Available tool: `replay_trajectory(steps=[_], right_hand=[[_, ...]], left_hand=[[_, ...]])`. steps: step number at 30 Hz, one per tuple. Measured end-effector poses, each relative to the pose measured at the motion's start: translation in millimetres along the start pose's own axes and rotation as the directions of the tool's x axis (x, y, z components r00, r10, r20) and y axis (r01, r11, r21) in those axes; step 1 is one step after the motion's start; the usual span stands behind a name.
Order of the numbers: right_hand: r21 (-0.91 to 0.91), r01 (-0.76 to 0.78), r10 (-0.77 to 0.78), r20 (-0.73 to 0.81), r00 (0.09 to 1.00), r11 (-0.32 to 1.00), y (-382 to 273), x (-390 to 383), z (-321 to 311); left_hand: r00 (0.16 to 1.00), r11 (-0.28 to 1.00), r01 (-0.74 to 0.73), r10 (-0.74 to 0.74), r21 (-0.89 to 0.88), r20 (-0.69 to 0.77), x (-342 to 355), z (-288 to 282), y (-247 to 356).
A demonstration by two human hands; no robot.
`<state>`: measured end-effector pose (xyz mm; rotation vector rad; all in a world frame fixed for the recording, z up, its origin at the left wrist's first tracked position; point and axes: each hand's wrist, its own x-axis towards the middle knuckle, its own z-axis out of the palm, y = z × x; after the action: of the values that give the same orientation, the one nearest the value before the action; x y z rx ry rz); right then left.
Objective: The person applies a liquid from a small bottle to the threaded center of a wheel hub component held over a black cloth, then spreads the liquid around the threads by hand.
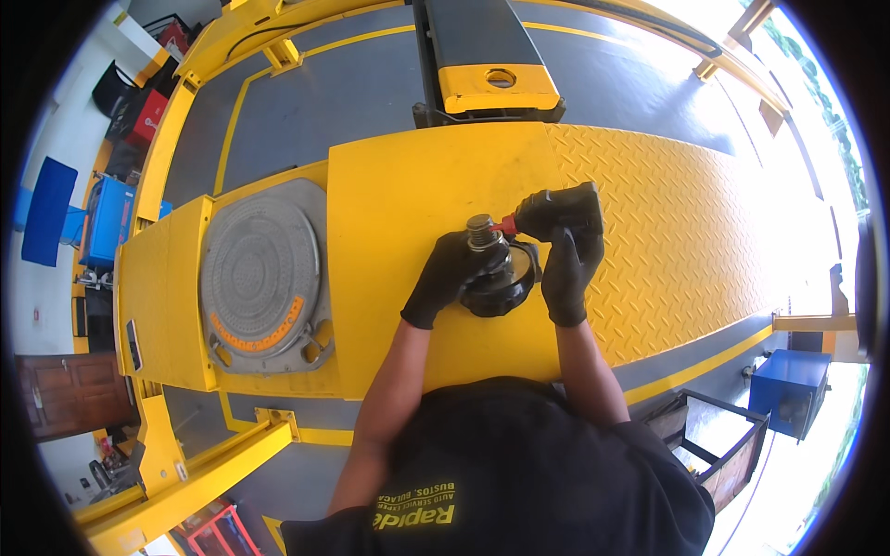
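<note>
On the yellow platform [389, 204] in front of me stands a metal piece with a threaded top [480, 225] and a broad black round knob [505, 295] at its base. My left hand [451, 278], in a black glove, is closed around the metal piece just below the thread. My right hand [567, 269], also gloved in black, grips a dark, blocky, bottle-like thing [561, 213] with a red tip [505, 225]. That tip points left, right beside the thread; whether it touches is unclear. The gloves hide part of both things.
A round grey turntable plate [264, 269] is set into the platform at left. Raised tread plate [649, 241] continues at right. Beyond the platform is a dark beam with a yellow end [501, 88]. A black metal frame [714, 445] and blue box [788, 394] stand at lower right.
</note>
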<state>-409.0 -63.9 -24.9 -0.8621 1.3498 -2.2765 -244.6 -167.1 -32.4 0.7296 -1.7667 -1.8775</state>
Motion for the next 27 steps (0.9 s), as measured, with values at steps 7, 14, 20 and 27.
replay_trajectory(steps=[7,14,20,27], right_hand=[[0.032,-0.008,0.009,-0.017,1.000,0.999,-9,1,4],[0.037,-0.068,0.069,-0.035,0.997,0.997,-7,-2,-1],[0.002,-0.038,0.038,-0.014,0.999,0.999,-6,-3,-7],[-0.078,-0.087,0.090,0.033,0.995,0.993,-3,-5,-14]], left_hand=[[1.000,0.999,-0.011,0.011,0.036,0.011,1,-2,0],[1.000,0.999,-0.006,0.005,0.039,0.015,1,-2,-1],[0.999,0.999,0.032,-0.034,0.036,0.034,2,-4,0],[1.000,1.000,-0.004,0.004,-0.019,0.004,2,-1,-4]])
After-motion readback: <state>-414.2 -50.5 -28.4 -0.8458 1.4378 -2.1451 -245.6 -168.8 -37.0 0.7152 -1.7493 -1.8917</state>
